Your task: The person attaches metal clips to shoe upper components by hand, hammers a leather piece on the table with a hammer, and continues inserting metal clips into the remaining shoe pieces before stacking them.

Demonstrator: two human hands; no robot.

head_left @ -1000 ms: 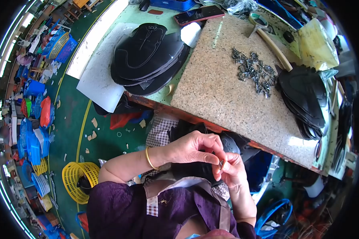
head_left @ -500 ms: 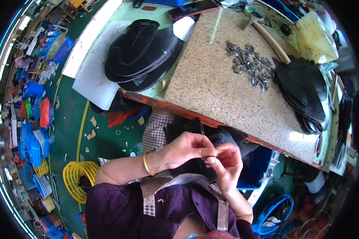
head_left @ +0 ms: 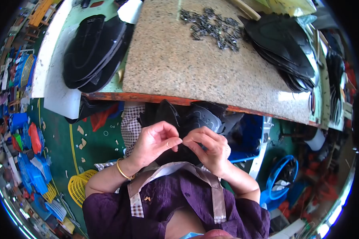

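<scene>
In the head view my left hand (head_left: 153,144), with a gold bangle at its wrist, is raised in front of my chest. Its thumb and fingertips are closed in a pinch. Facing it is my right hand (head_left: 208,148), its fingers pinched too, and the fingertips of both hands almost meet. Whatever lies between them is too small to make out. Below and beyond the hands, dark cut pieces (head_left: 203,117) rest around my lap under the table edge. On the speckled tabletop (head_left: 167,67) lies a scattered pile of small shiny dark metal pieces (head_left: 215,30).
A stack of black shaped pieces (head_left: 93,51) lies at the table's left, another stack (head_left: 283,49) at its right. The red-brown table edge (head_left: 167,99) runs ahead of my hands. A yellow basket (head_left: 79,185) stands left, a blue bin (head_left: 281,177) right.
My view has shifted, so the table and stacks appear further left and higher. My hands have drawn slightly apart, from overlapping fingers to fingertips nearly meeting.
</scene>
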